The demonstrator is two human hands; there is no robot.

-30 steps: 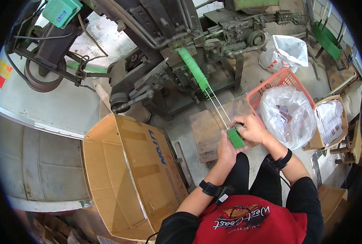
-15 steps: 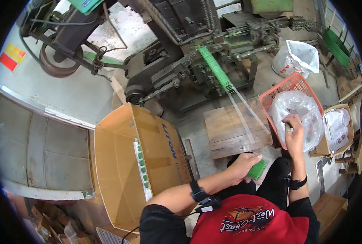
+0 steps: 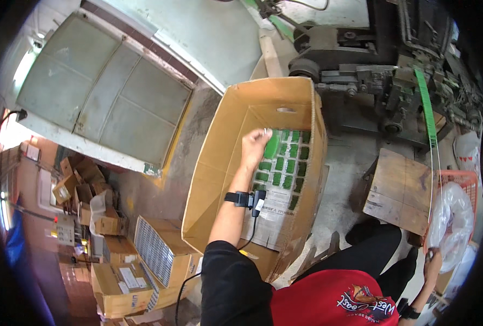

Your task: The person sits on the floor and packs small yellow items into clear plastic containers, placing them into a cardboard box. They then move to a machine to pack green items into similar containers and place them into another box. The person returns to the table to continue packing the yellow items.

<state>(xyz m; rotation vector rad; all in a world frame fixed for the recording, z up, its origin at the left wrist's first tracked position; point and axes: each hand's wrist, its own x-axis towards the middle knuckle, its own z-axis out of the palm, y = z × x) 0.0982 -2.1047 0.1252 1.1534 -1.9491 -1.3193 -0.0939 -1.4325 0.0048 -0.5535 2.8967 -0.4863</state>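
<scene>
My left hand (image 3: 256, 146) is reaching down into a large cardboard box (image 3: 211, 157). Its closed fingers pinch a clear plastic pack of green pieces (image 3: 273, 145). Below it inside the box lie rows of similar green packs (image 3: 291, 165), with a printed paper sheet (image 3: 268, 220) at the near end. Far to the right, my right hand (image 3: 432, 262) is curled closed beside a clear plastic bag (image 3: 452, 217) that lines a salmon-coloured basket (image 3: 461, 176). What its fingers hold is too small to make out.
A dark machine (image 3: 355, 81) stands beyond the box, with a green strip (image 3: 426, 106) sloping down from it on rails. A wooden board (image 3: 399, 190) lies in front of it. Cardboard cartons (image 3: 122, 288) are stacked at lower left, and a metal door (image 3: 105, 89) stands behind.
The view has turned left. My left hand has moved from my lap into the cardboard box with the green pack. My right hand has drawn back from over the basket's bag toward its near side.
</scene>
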